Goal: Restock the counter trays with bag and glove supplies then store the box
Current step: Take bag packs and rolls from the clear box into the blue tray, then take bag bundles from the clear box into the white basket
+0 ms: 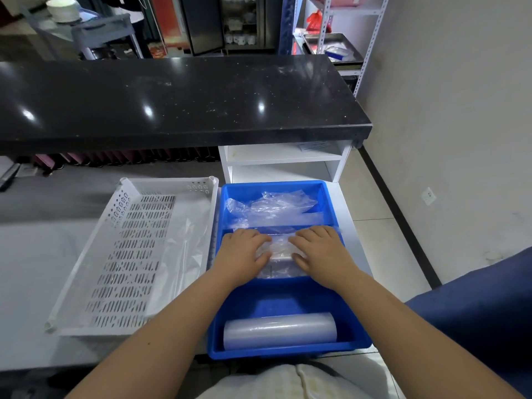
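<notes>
Left grip and right grip, spread flat, half-hide a plastic pack in the blue tray; loose bags beyond.

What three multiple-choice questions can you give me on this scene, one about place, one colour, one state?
1. Where is the plastic roll? A. Nearest section of the blue tray. B. A shelf. C. The floor.
2. What colour is the tray left of it? A. Red. B. White. C. Green.
3. What are the left hand and right hand doing? A. Hanging idle. B. Pressing a clear packet. C. Lifting the roll.
Answers: A, the roll lies in that nearest section; B, the perforated tray is white; B, both hands rest flat on the packet.
</notes>
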`<control>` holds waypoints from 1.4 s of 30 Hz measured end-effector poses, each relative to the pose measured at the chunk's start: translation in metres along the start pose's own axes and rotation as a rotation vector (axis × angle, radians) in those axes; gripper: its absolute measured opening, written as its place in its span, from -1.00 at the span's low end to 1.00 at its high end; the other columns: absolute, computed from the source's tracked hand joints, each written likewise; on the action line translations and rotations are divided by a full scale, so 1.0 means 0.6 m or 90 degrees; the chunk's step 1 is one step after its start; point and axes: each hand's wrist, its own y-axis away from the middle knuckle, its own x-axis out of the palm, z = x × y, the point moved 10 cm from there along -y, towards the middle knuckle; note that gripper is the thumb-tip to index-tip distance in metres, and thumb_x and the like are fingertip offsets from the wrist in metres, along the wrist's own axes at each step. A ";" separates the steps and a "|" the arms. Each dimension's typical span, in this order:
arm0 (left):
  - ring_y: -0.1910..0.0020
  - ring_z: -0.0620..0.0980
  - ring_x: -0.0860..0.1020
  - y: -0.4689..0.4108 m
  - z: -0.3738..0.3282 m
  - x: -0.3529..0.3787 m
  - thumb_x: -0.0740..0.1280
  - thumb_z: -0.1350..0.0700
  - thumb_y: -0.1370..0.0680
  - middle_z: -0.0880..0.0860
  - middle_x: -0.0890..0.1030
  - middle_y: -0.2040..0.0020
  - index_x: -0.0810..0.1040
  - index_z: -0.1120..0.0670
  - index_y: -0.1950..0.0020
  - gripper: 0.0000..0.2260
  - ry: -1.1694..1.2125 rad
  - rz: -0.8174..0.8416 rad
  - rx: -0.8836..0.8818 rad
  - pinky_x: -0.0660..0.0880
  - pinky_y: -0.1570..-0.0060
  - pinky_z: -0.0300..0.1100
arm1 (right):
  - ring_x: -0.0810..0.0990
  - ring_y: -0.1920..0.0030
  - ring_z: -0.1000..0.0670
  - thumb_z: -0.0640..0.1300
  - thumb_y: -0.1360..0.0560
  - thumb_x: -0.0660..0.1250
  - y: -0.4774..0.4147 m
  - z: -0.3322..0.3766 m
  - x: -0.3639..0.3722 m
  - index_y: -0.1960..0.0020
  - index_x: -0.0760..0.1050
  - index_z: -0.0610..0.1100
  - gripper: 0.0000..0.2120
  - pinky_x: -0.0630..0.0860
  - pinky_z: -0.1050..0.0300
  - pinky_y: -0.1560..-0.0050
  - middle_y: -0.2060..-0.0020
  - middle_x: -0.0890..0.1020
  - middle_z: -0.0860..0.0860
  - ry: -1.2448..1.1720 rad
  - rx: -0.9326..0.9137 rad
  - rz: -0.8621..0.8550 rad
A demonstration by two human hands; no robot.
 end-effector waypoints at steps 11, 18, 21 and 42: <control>-0.21 0.02 0.44 0.029 0.004 -0.097 0.27 -0.06 -0.52 -0.06 0.55 -0.20 0.50 -0.09 -0.26 -0.68 -0.008 -0.180 -0.082 0.30 -0.17 -0.03 | 0.55 -0.02 -0.19 -0.08 -0.43 0.40 -0.051 0.043 -0.073 -0.17 0.56 -0.11 -0.68 0.44 -0.09 -0.06 0.01 0.66 -0.07 -0.072 -0.044 -0.068; -0.13 0.05 0.48 0.132 0.095 -0.151 0.31 -0.01 -0.49 -0.04 0.58 -0.12 0.56 -0.07 -0.21 -0.71 -0.007 -0.245 -0.259 0.32 -0.13 -0.01 | 0.53 -0.01 -0.20 -0.12 -0.41 0.42 -0.116 0.190 -0.071 -0.16 0.56 -0.13 -0.67 0.44 -0.09 -0.05 0.02 0.63 -0.09 -0.150 -0.205 -0.028; -0.12 0.06 0.49 0.206 0.148 -0.159 0.30 -0.02 -0.50 -0.03 0.59 -0.12 0.55 -0.07 -0.22 -0.70 -0.021 -0.249 -0.326 0.35 -0.13 0.01 | 0.52 -0.07 -0.20 -0.11 -0.41 0.42 -0.131 0.273 -0.059 -0.18 0.55 -0.13 -0.65 0.42 -0.10 -0.09 -0.02 0.63 -0.09 -0.171 -0.273 -0.012; -0.09 0.12 0.49 1.093 0.587 -0.205 0.34 -0.04 -0.45 0.03 0.59 -0.07 0.57 -0.05 -0.18 -0.69 -0.043 -0.405 -0.859 0.39 -0.04 -0.01 | 0.45 -0.16 -0.16 -0.08 -0.44 0.37 -0.009 1.184 0.050 -0.23 0.52 -0.10 -0.63 0.44 -0.07 -0.10 -0.10 0.61 -0.05 -0.197 -0.723 0.088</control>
